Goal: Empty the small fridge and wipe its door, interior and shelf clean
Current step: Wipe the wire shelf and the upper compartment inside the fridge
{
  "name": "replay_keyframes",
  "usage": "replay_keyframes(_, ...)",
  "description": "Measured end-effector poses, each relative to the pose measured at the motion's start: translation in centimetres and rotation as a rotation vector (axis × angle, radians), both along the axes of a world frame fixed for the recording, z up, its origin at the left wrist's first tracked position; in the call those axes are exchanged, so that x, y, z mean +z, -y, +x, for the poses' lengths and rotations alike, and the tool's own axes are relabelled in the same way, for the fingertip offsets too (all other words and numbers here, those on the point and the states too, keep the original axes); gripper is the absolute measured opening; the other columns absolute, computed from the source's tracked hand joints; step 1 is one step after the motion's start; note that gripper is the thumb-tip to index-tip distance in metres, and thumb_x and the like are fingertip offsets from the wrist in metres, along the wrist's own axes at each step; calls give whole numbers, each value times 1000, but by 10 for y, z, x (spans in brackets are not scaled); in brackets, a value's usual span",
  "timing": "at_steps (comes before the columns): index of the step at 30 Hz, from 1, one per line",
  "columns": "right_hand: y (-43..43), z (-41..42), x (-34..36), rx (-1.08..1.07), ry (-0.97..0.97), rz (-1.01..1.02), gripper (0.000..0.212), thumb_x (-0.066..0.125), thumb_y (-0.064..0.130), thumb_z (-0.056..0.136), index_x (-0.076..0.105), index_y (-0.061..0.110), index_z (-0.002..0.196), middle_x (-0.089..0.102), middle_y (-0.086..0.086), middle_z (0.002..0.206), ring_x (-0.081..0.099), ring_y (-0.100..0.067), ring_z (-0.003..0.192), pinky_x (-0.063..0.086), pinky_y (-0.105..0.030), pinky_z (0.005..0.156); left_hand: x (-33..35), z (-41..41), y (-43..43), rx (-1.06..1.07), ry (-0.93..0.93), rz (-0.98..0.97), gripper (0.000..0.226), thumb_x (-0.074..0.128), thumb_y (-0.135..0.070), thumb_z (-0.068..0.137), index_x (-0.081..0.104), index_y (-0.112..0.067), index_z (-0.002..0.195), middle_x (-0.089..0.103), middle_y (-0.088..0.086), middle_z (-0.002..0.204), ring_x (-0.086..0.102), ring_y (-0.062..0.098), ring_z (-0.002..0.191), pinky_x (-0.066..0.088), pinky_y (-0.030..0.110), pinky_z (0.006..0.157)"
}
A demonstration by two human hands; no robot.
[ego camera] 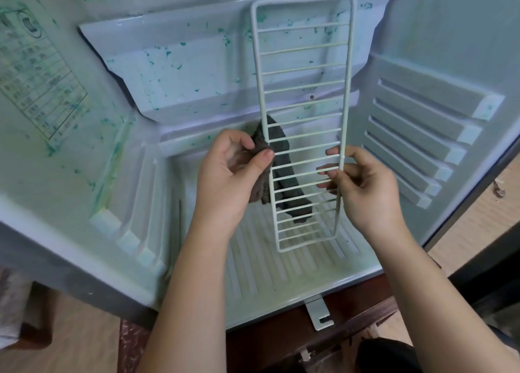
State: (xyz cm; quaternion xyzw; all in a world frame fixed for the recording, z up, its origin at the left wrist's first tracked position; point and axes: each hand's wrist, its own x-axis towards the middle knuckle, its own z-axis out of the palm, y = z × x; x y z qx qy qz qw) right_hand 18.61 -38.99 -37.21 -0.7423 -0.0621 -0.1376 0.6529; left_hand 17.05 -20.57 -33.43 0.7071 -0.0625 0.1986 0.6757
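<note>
A white wire shelf [305, 71] stands upright in front of the open small fridge. My right hand [363, 187] grips its right rail low down, fingers curled round the wire. My left hand [230, 172] pinches a dark grey cloth [284, 175] against the shelf's left rail; most of the cloth hangs behind the wires. The fridge interior [180, 71] holds no items and is speckled with green stains on its back wall and left wall.
Ribbed fridge floor [253, 265] lies below the shelf. Shelf-support ridges [408, 147] line the right wall. A printed label [36, 88] is on the left wall. A white hinge bracket [319, 313] juts out at the front edge, above a dark brown stand [346, 325].
</note>
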Motion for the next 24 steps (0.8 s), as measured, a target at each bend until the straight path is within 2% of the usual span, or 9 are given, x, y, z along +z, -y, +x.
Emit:
replay_keyframes(2, 3, -2, 3, 15, 13, -9, 39, 52, -8, 92, 62, 30, 97, 74, 4, 81, 70, -14, 69, 56, -23, 68, -2, 1, 0, 12, -21, 39, 31, 68, 1, 85, 47, -21, 89, 66, -4, 82, 61, 3, 69, 47, 18, 66)
replay_keyframes(4, 4, -4, 2, 5, 27, -32, 39, 53, -9, 91, 61, 29, 96, 74, 5, 83, 70, -16, 72, 57, -26, 70, -4, 1, -2, 6, -65, 31, 40, 70, 2, 83, 47, -25, 102, 69, -4, 92, 65, 3, 76, 48, 16, 72)
replay_keyframes(7, 3, -6, -1, -11, 23, -38, 39, 54, -8, 91, 61, 30, 94, 74, 5, 83, 70, -18, 74, 57, -30, 72, -11, 5, -9, -51, -115, 140, 38, 72, -6, 84, 58, -25, 114, 71, -6, 99, 66, 6, 85, 49, 20, 80)
replay_keyframes(11, -1, -5, 0, -32, 22, 3, 39, 53, -9, 91, 60, 30, 93, 74, 4, 81, 70, -13, 76, 54, -24, 70, -23, 6, -12, -58, -172, 315, 20, 74, -11, 83, 67, -19, 99, 73, -3, 89, 68, 9, 82, 50, 27, 79)
replay_keyframes(15, -7, -5, 3, -44, 30, 39, 40, 49, -12, 90, 60, 27, 92, 72, 1, 84, 70, -10, 76, 50, -18, 69, -38, 8, -15, -84, -329, 380, 26, 77, -26, 65, 67, -25, 89, 74, -4, 89, 71, 18, 88, 56, 46, 85)
replay_keyframes(17, -9, -5, 4, -53, 28, 68, 40, 49, -13, 90, 60, 25, 92, 72, 2, 83, 70, -11, 75, 51, -19, 68, -44, 9, -16, -113, -399, 422, 30, 83, -20, 66, 68, -20, 92, 74, 1, 92, 70, 26, 90, 58, 49, 80)
replay_keyframes(19, -9, -4, 5, -61, 26, 106, 39, 49, -14, 90, 60, 24, 92, 72, 1, 82, 70, -13, 75, 51, -19, 67, -50, 8, -15, -137, -464, 490, 33, 84, -9, 70, 67, -9, 99, 74, 7, 96, 69, 28, 91, 59, 46, 75)
replay_keyframes(22, -8, -4, 7, -77, 28, 141, 37, 50, -12, 90, 61, 23, 93, 72, 1, 82, 70, -12, 74, 51, -19, 66, -62, 7, -12, -163, -533, 534, 33, 84, -6, 69, 67, -12, 96, 73, 7, 93, 70, 25, 86, 59, 48, 76)
replay_keyframes(24, -8, -4, 8, -83, 20, 147, 36, 50, -11, 91, 62, 23, 94, 72, 3, 81, 70, -12, 75, 51, -19, 66, -68, 6, -11, -167, -577, 525, 32, 84, -4, 69, 66, -11, 95, 72, 13, 91, 70, 29, 86, 59, 50, 74)
